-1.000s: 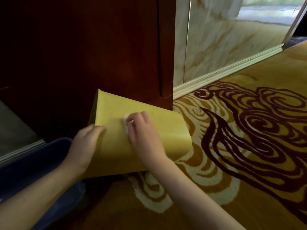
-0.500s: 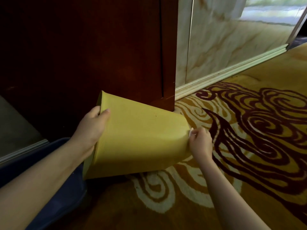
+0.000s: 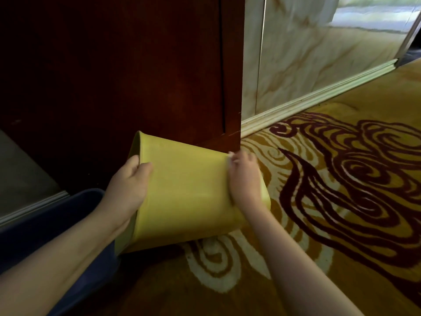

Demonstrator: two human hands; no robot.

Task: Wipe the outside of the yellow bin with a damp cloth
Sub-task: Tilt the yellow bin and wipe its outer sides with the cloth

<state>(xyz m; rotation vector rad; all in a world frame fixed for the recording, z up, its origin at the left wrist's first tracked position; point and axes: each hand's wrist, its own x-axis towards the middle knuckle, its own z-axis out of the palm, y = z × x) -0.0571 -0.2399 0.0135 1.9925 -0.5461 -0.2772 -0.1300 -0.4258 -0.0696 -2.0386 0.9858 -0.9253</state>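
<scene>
The yellow bin (image 3: 186, 192) lies tipped on its side on the carpet, its open mouth to the left and its base to the right. My left hand (image 3: 127, 185) grips the rim at the mouth. My right hand (image 3: 245, 181) presses flat on the bin's side near the base, closed on a white cloth (image 3: 230, 156). Only a small edge of the cloth shows past my fingertips.
A dark wooden cabinet (image 3: 136, 71) stands right behind the bin. A dark blue tub (image 3: 52, 222) sits at the lower left under my left arm. A marble wall with a pale skirting board (image 3: 319, 96) runs to the right. Patterned gold and maroon carpet (image 3: 341, 190) covers the floor.
My right hand wiped from the bin's upper middle down to the base edge, then came back up onto the side near the base. My left hand shifted up to the rim.
</scene>
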